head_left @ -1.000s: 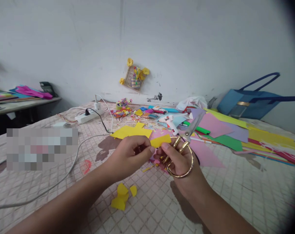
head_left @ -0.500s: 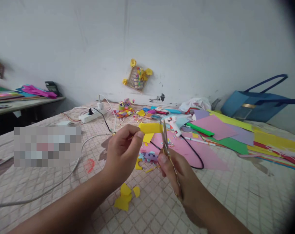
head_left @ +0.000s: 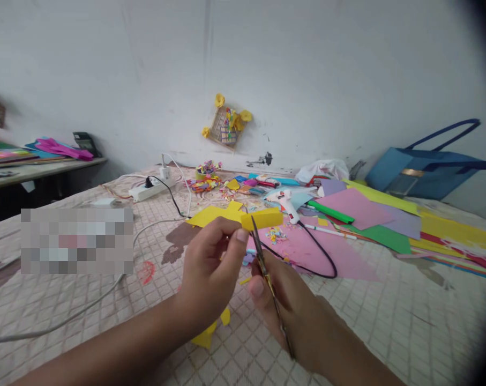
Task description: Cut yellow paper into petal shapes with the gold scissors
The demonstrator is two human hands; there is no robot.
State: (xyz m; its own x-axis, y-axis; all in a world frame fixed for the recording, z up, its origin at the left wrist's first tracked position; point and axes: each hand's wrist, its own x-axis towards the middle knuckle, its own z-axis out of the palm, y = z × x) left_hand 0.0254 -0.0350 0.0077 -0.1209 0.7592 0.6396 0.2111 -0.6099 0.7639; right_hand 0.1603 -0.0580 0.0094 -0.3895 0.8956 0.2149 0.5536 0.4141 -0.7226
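Note:
Between the thumb and fingers of my left hand (head_left: pixel 214 262) is the left end of a folded strip of yellow paper (head_left: pixel 269 217). My right hand (head_left: pixel 294 311) grips a pair of scissors (head_left: pixel 262 257) with gold-coloured handles. The blades point up and cross the strip close to my left fingertips; whether they cut into it I cannot tell. Below my left wrist, yellow paper scraps (head_left: pixel 204 338) lie on the quilted cloth. Behind my hands a larger yellow paper sheet (head_left: pixel 206 215) and a pink sheet (head_left: pixel 327 249) with tiny paper bits lie flat.
A white glue gun (head_left: pixel 288 205) with a black cord lies beyond my right hand. Coloured paper sheets (head_left: pixel 351 206) and a blue bag (head_left: pixel 423 171) are at the right. A power strip (head_left: pixel 150 190) stands at the back left, and a grey cable (head_left: pixel 106 297) runs across the cloth.
The scissor blades have moved left along the strip, from its right end to near my left fingers. My left hand has shifted slightly right and down with the strip.

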